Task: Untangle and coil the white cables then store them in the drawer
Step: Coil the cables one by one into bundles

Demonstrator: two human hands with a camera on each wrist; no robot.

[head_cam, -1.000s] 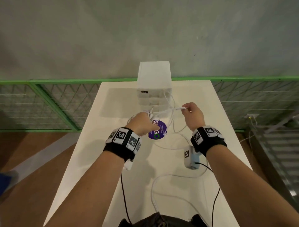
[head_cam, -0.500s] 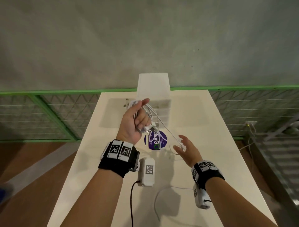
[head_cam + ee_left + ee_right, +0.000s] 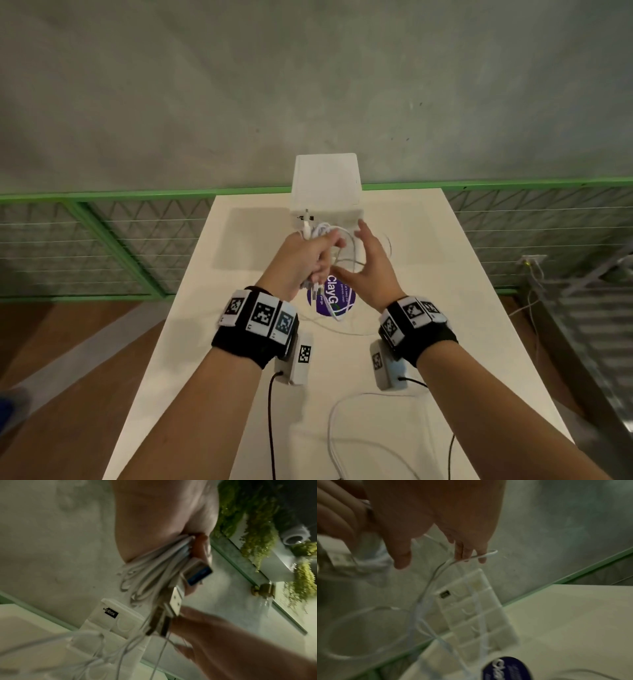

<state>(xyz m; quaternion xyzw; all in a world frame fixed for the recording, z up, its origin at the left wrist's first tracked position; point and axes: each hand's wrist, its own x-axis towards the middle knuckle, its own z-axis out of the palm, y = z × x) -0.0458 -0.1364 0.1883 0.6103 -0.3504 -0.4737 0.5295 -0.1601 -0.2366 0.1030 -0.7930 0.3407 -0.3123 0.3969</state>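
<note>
Held above the middle of the worktop, the white cables are light, limp and apt to snag, bunched in the closed left hand while the right hand, fingers spread, hooks one loop near the drawer unit at the far edge, best gripped behind the plugs.

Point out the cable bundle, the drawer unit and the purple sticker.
cable bundle (image 3: 150, 577), left wrist view, on the folded loops.
drawer unit (image 3: 325, 181), head view, on its top.
purple sticker (image 3: 337, 298), head view, on its printed face.
</note>
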